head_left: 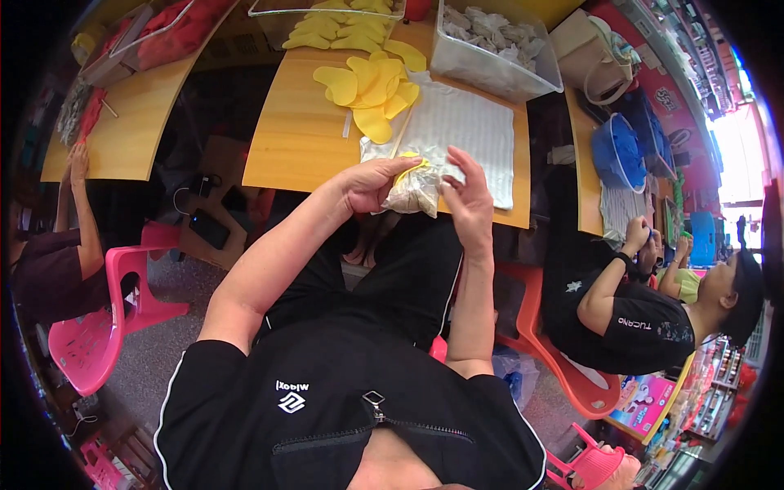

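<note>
While the left hand [374, 186] grips the small, translucent, yellow-topped pouch [415, 196] over the tan wooden table [282, 135]'s front edge, the right hand [471, 200], fingers parted, hangs just to its right; I can't tell its long axis.

Clear bag [413, 194], yellow piece [411, 154] at top, in left hand [374, 183]

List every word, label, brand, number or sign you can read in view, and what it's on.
I won't copy wording out, but print shows here:
Wearer's black top: white lettering and a logo, legible.
Co-worker's black sleeve: pale lettering, legible.
Red wall: white marking, too small to read surely.
Pink printed panel: small print, too blurred.
Clear bag and yellow pieces: no print visible.
</note>
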`<act>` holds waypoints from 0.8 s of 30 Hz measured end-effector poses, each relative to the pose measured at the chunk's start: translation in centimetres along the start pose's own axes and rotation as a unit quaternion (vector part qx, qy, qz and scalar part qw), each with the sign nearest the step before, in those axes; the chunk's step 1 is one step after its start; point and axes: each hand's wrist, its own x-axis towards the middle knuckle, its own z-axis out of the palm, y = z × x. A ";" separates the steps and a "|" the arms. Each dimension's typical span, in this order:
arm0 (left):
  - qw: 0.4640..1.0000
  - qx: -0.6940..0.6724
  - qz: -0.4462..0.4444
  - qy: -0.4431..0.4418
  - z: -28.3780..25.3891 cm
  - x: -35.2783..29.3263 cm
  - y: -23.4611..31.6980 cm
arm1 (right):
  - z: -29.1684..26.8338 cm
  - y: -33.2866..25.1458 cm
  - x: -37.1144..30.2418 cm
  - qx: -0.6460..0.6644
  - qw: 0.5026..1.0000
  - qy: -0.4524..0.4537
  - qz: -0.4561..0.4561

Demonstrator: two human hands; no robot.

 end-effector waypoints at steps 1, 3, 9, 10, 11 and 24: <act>0.999 -0.032 -0.023 -0.021 -0.1 0.0 -0.1 | 0.0 -0.3 -0.2 -0.001 1.000 -0.001 0.000; 0.997 -0.057 -0.039 -0.031 0.0 0.0 -0.3 | 0.2 -0.9 -0.5 -0.314 0.927 -0.062 -0.195; 0.991 0.018 -0.101 -0.083 -1.4 0.5 -0.2 | 0.6 0.6 -1.0 -0.212 0.948 -0.141 -0.190; 0.991 0.069 -0.103 -0.042 -1.5 0.4 0.1 | 0.7 1.4 -1.3 -0.176 0.960 -0.139 -0.170; 0.991 0.070 -0.102 -0.041 -1.5 0.5 0.6 | 0.7 2.0 -1.5 -0.140 0.969 -0.136 -0.150; 0.856 0.491 0.144 0.081 0.2 -2.2 1.7 | 1.8 3.4 -1.3 0.132 0.975 0.094 0.152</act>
